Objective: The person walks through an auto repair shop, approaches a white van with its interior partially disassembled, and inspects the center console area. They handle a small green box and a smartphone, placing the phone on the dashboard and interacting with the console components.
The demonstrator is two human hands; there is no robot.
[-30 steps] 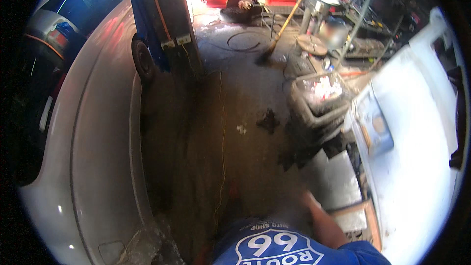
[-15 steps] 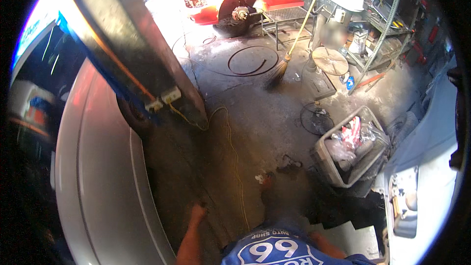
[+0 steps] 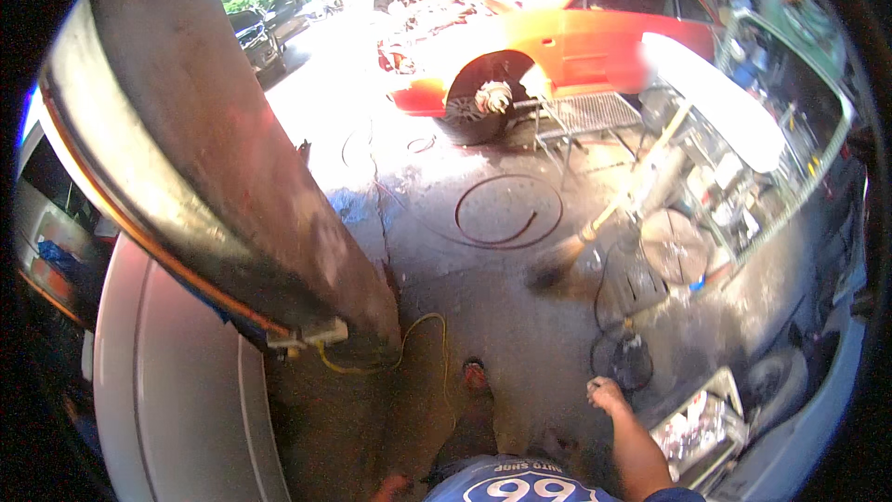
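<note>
Across the far side of the shop, the red car (image 3: 557, 60) fills much more of the view than half a second ago, with its bare wheel hub (image 3: 494, 97) facing the walkway. To the left, the pale car (image 3: 190, 390) has slipped lower, and the broad pillar (image 3: 218, 139) rises wider over it, so the person has evidently walked forward. On the right, the metal shelf (image 3: 804, 200), the long white panel (image 3: 715, 107) and the broom (image 3: 609, 214), bristles down, have all come nearer too. Below them, the grey tub (image 3: 734, 432) of plastic wrappings, which lay ahead on the right, is now at the near right, close by the right arm. Mid-floor, the brown hose loop (image 3: 465, 214) lies ahead, and the dark coil (image 3: 626, 364) is on the floor just past the right hand (image 3: 607, 395), with no clear contact.

The arms have traded places: the left reached forward half a second ago, whereas now the right does. Its fingers are loosely curled; whether something small sits between them, I cannot tell. The left hand (image 3: 394, 485) has dropped to the lower edge and is blurred, so its grip cannot be told either. I judge this a moment of walking rather than handling, with one shoe (image 3: 474, 375) forward beside the thin yellow cord (image 3: 444, 344)
</note>
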